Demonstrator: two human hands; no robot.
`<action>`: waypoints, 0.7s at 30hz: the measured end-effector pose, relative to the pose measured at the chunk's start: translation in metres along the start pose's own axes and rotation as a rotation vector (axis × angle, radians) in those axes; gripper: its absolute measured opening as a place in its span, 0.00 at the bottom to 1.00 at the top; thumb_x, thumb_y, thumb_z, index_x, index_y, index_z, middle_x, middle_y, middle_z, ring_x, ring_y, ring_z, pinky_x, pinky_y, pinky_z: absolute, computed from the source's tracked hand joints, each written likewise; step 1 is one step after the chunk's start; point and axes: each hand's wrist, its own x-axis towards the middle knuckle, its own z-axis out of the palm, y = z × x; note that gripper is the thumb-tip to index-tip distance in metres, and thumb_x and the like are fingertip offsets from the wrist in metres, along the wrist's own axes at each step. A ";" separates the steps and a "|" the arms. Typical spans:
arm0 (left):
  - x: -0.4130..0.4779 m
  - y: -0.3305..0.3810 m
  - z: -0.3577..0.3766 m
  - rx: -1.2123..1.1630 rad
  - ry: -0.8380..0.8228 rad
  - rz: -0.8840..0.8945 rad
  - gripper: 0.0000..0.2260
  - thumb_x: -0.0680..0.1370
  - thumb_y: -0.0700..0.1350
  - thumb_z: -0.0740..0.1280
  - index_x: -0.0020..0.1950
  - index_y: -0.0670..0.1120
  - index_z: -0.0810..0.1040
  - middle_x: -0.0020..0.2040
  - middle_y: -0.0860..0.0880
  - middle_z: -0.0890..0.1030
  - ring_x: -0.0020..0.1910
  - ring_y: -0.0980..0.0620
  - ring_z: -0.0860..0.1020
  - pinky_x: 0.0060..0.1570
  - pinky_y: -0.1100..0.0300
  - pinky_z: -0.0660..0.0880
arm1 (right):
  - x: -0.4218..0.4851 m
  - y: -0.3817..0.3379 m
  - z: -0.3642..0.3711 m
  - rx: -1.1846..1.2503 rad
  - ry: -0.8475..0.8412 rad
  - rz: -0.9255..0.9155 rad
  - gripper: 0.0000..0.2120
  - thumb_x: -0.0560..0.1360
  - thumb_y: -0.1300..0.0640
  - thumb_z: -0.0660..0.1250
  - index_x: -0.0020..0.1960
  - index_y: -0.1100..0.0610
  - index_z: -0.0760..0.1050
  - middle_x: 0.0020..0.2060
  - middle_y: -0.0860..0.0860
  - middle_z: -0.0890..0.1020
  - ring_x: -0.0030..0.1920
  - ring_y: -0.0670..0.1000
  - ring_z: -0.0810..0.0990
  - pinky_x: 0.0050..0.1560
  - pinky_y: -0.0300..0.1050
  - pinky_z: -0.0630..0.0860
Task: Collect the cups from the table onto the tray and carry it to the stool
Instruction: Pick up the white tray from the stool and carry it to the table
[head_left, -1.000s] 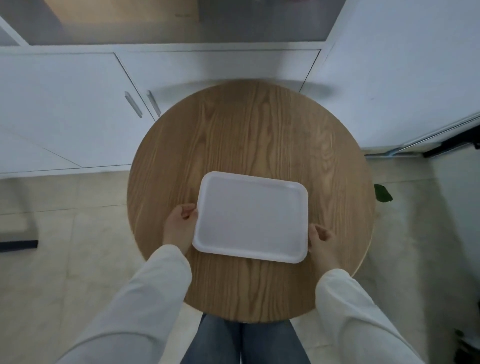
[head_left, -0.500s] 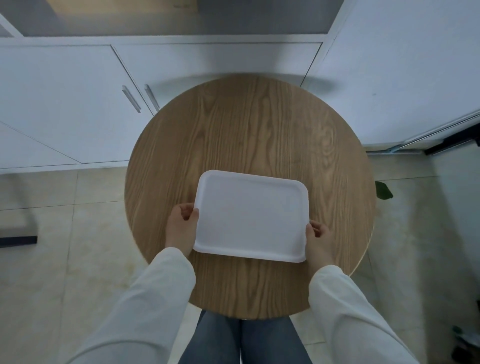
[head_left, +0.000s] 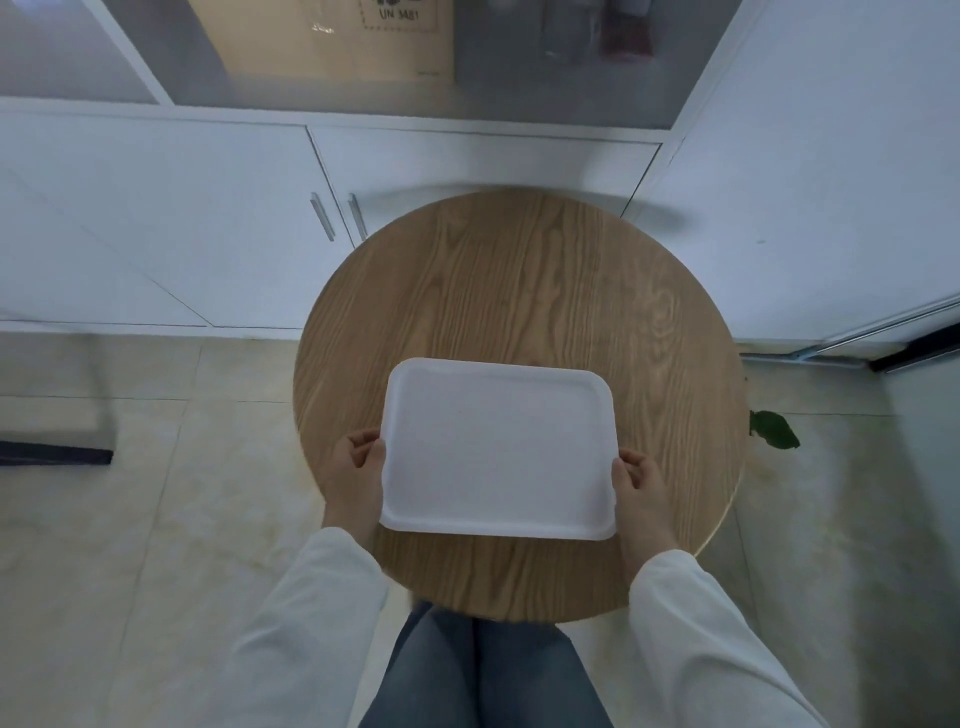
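A: Report the scene, left to right.

B: The left hand (head_left: 358, 470) is curled closed on the left short edge of the tray (head_left: 498, 447), thumb on the rim. The tray is white, rectangular, with rounded corners, and carries nothing. It sits over the near half of the round wooden table (head_left: 519, 291); whether it rests on the wood or is held just above cannot be told. The right hand (head_left: 641, 480) is closed on the right short edge in the same manner. A green leaf (head_left: 774, 428) lies on the floor well right of the table. White cabinet doors (head_left: 208, 223) stand behind.

A: Handling properties?

B: Judgement only: thin moulded plastic, light, stiff enough to carry, smooth and probably slippery for cups. The raised rim is the proper hold, one hand at each short edge, tray kept level.

A: Cups and stool?

B: Neither is in view. The collecting step appears not yet begun.

A: Difference from the earlier frame?

B: Both hands hold the same edges as half a second ago. The camera has tilted up: the table sits lower in view, and a glass-fronted cabinet (head_left: 467, 52) with a cardboard box (head_left: 322, 36) inside now shows.
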 end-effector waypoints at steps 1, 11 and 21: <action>-0.005 -0.002 -0.004 -0.031 0.013 -0.008 0.06 0.78 0.45 0.59 0.55 0.49 0.71 0.49 0.48 0.78 0.48 0.47 0.78 0.47 0.54 0.77 | -0.003 0.000 0.000 -0.026 -0.015 -0.022 0.13 0.79 0.56 0.54 0.62 0.57 0.67 0.51 0.50 0.73 0.50 0.50 0.71 0.52 0.47 0.69; -0.047 -0.034 -0.069 -0.294 0.244 -0.055 0.10 0.79 0.46 0.57 0.57 0.53 0.74 0.49 0.50 0.79 0.45 0.49 0.78 0.40 0.58 0.76 | -0.047 -0.010 0.045 -0.179 -0.244 -0.179 0.15 0.80 0.55 0.50 0.64 0.51 0.65 0.56 0.49 0.72 0.55 0.51 0.72 0.56 0.50 0.72; -0.066 -0.073 -0.201 -0.587 0.389 -0.118 0.08 0.78 0.45 0.59 0.50 0.57 0.75 0.53 0.45 0.80 0.51 0.42 0.79 0.48 0.50 0.77 | -0.134 -0.030 0.147 -0.274 -0.436 -0.346 0.14 0.79 0.57 0.52 0.61 0.54 0.70 0.53 0.54 0.77 0.51 0.55 0.77 0.55 0.54 0.76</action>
